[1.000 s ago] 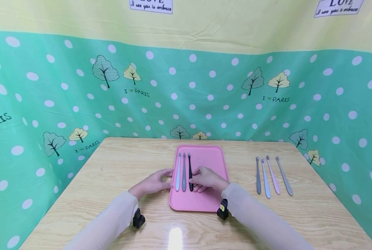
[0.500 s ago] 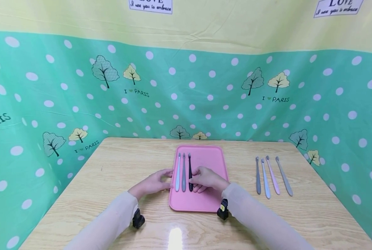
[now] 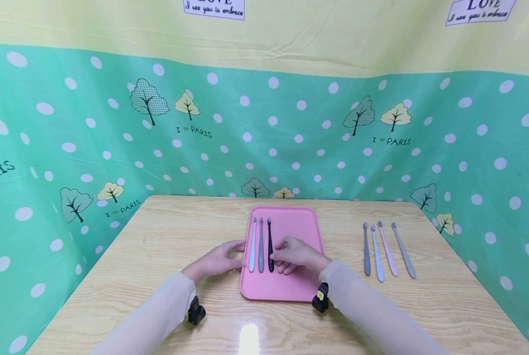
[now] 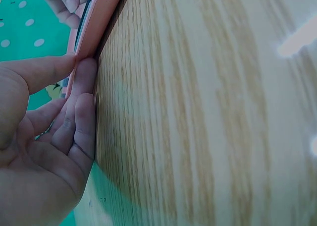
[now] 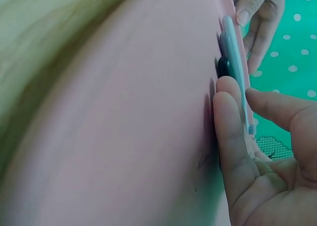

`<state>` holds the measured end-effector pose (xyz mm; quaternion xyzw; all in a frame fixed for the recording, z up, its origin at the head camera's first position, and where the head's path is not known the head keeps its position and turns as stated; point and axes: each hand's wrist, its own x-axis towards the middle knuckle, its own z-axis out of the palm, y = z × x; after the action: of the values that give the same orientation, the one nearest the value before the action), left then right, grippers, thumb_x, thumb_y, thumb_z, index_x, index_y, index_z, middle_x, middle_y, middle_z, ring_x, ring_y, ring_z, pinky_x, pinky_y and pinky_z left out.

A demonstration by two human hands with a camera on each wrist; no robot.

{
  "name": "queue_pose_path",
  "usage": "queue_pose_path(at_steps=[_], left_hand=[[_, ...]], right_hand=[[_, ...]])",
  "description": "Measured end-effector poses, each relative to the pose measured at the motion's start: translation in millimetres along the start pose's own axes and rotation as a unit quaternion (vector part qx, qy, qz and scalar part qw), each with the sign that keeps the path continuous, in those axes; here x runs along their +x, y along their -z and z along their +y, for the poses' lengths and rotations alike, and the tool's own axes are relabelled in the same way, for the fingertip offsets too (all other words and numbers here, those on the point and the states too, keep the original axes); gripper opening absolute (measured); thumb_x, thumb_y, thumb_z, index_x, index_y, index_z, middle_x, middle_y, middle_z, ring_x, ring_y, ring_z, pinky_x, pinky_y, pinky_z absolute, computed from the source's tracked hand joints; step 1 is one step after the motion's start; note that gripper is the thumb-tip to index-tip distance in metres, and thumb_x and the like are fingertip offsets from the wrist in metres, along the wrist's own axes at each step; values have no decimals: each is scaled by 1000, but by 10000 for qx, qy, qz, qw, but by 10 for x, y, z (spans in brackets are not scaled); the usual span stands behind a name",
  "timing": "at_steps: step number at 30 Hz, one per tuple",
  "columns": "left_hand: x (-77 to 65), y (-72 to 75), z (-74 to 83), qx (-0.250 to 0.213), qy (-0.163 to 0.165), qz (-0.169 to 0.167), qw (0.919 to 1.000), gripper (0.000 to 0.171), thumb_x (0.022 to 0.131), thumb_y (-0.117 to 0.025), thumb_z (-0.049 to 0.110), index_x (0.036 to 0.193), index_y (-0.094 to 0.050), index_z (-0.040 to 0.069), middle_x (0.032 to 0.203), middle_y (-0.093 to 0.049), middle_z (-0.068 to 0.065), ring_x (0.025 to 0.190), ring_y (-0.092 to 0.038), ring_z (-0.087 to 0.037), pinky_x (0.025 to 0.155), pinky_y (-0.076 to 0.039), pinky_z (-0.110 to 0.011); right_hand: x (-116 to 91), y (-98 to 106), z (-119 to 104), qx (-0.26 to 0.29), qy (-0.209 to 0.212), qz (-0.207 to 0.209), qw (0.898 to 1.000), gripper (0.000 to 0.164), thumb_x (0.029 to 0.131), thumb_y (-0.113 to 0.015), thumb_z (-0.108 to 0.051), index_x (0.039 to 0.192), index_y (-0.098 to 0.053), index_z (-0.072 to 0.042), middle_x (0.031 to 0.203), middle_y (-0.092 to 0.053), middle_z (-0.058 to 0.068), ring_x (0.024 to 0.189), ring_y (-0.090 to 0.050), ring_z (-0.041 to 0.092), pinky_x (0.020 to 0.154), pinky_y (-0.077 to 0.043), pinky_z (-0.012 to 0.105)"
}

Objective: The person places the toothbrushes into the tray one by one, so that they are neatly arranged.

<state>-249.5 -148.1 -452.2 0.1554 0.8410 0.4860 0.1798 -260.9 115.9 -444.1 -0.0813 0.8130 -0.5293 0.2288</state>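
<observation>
Black toothbrush [image 3: 270,241] lies on the pink tray [image 3: 278,291], rightmost of three set side by side, its long axis running near to far: the head points to the far edge, the thicker handle end toward the person. The gray toothbrush [image 3: 261,246] is just to its left, and the pale blue toothbrush [image 3: 252,246] is beyond that, by the tray's left rim.

The right hand [image 3: 296,254] is the nearer one, coming in from the right with its fingertips at the handle's right side. In the right wrist view, thumb and fingers stand slightly parted, with nothing plainly pinched between them (whether a fingertip touches the handle cannot be told). The relation that seems to matter most is this crosswise meeting: the hand reaches leftward while the handle lies near to far, so a push would likely shift it sideways toward the gray one, and a pinch would likely have to close across its width.

The left hand [image 3: 217,257] rests at the tray's left rim, thumb and fingers loosely spread, with both other brushes between it and the black one. Four loose toothbrushes [image 3: 377,251] lie on the table [image 3: 180,222], well to the right.
</observation>
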Motion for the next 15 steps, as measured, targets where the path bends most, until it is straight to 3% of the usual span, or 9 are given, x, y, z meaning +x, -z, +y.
queue_pose_path(at_steps=[15], left_hand=[[-17, 12, -6, 94, -36, -68, 9999, 72, 95, -69, 20, 155, -33, 2, 145, -47, -20, 91, -64, -18, 75, -53, -32]], right_hand=[[-156, 268, 30, 77, 97, -64, 9999, 44, 98, -65, -13, 131, -47, 10, 90, -70, 17, 67, -70, 24, 62, -60, 37]])
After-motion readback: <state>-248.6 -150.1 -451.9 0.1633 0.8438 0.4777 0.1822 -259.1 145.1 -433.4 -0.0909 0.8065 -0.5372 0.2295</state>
